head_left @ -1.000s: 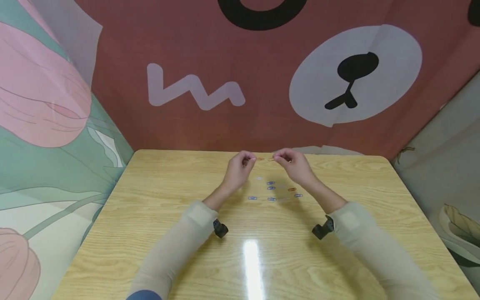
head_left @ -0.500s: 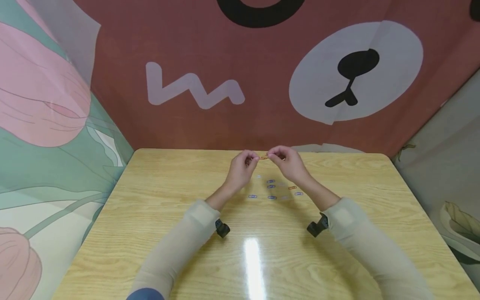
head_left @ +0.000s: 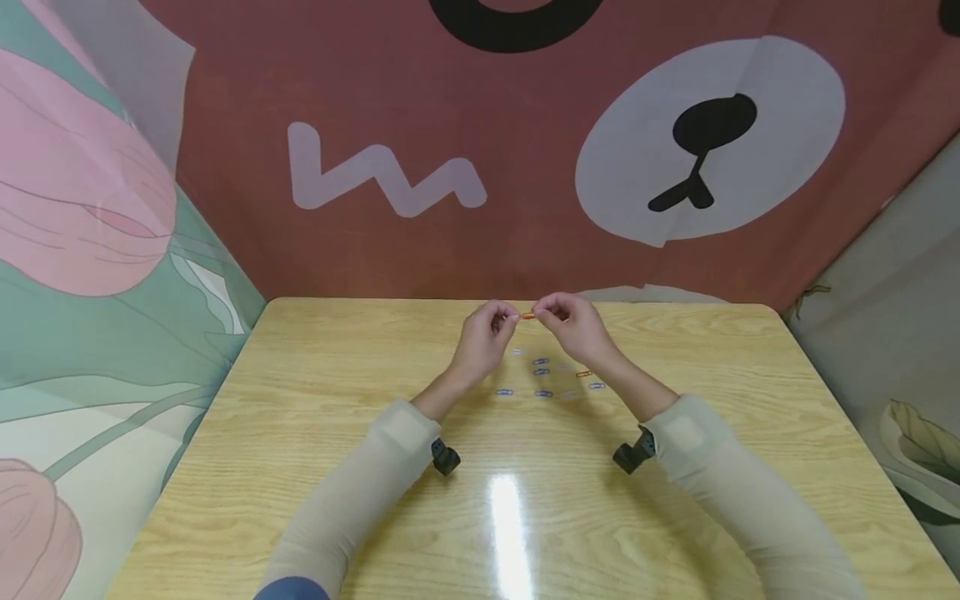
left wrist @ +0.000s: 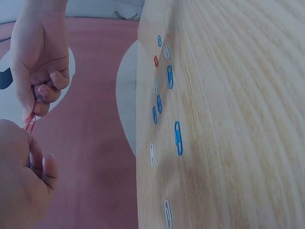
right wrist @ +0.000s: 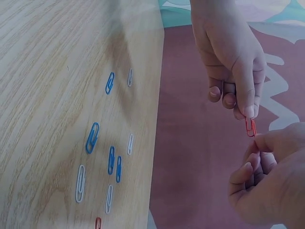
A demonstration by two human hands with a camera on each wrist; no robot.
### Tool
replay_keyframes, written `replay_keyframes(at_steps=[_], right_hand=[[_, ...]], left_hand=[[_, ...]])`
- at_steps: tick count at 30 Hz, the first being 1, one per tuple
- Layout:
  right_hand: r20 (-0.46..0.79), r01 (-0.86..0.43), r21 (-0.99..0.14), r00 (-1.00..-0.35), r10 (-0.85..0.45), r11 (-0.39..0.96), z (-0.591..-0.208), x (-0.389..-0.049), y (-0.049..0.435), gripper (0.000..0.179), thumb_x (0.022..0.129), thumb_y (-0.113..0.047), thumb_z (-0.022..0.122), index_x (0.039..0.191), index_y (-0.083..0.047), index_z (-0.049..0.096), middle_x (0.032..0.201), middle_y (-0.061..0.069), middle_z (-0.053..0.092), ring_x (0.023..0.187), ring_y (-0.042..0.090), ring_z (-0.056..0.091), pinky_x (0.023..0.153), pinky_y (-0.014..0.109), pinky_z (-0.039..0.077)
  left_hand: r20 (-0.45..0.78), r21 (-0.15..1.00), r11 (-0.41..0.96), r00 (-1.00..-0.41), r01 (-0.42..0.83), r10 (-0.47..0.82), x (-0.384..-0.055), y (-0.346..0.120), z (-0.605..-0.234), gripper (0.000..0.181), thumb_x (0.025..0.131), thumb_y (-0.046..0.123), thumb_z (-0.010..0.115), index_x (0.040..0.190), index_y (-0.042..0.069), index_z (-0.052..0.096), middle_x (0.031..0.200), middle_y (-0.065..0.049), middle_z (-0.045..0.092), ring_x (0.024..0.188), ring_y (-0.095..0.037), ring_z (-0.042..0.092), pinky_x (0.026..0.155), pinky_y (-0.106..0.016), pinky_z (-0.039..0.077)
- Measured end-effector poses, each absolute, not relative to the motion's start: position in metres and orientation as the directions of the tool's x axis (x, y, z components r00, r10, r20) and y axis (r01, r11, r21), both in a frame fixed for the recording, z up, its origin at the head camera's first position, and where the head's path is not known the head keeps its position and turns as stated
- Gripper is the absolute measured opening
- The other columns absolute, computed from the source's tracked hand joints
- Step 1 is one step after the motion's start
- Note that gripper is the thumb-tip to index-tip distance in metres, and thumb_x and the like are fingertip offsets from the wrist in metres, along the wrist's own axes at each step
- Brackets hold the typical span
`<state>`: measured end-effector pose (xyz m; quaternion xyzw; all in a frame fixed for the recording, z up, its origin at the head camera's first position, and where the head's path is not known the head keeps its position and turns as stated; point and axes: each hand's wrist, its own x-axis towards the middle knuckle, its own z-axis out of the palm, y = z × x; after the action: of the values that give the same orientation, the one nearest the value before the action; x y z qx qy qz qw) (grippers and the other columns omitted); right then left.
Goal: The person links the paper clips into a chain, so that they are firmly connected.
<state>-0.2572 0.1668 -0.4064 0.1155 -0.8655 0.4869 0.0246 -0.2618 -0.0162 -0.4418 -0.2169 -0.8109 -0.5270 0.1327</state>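
Observation:
Both hands are raised near the table's far edge, fingertips close together. My left hand (head_left: 478, 340) pinches a red paper clip (right wrist: 250, 125) between thumb and forefinger. Facing it, my right hand (head_left: 581, 332) pinches a second red paper clip, mostly covered by its fingers. Between the fingertips the two clips overlap as one small red shape (left wrist: 31, 122); whether they are hooked together I cannot tell. Below the hands, several blue paper clips (right wrist: 93, 138) and white paper clips (right wrist: 80, 183) lie spread on the table, along with one red clip (head_left: 583, 374).
The wooden table (head_left: 337, 467) ends just beyond the hands, against a reddish-brown printed cloth (head_left: 525, 250). Printed cloths also hang at left and right. A small black camera (head_left: 446, 457) sits on the left wrist, another camera (head_left: 633, 452) on the right.
The right hand has moved left toward the left hand, closing the gap between the two red paper clips, which now overlap. The clips on the table have stayed where they lay.

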Motion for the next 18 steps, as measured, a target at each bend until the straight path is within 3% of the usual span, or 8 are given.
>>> replay_keyframes(at_steps=[8, 18], right_hand=[[0.125, -0.202, -0.836, -0.975, -0.182, 0.51, -0.4061, -0.257, 0.1672, 0.017, 0.105, -0.015, 0.059, 0.106, -0.003, 0.07, 0.087, 0.009, 0.062, 0.07, 0.022, 0.047, 0.061, 0.031, 0.04], [0.078, -0.151, -0.837, -0.984, -0.158, 0.527, -0.4035, -0.2573, 0.1674, 0.018, 0.105, -0.018, 0.058, 0.106, -0.005, 0.07, 0.093, 0.01, 0.064, 0.075, 0.025, 0.049, 0.064, 0.035, 0.042]], left_hand=[[0.477, 0.765, 0.369, -0.849, 0.528, 0.227, -0.2603, -0.0167, -0.4426, 0.007, 0.101, 0.005, 0.062, 0.1, -0.001, 0.065, 0.082, -0.009, 0.059, 0.071, -0.014, 0.051, 0.062, -0.022, 0.042], [0.485, 0.764, 0.353, -0.841, 0.541, 0.239, -0.2617, -0.0178, -0.4444, 0.007, 0.101, 0.005, 0.063, 0.1, -0.001, 0.065, 0.082, -0.009, 0.059, 0.069, -0.013, 0.05, 0.06, -0.022, 0.042]])
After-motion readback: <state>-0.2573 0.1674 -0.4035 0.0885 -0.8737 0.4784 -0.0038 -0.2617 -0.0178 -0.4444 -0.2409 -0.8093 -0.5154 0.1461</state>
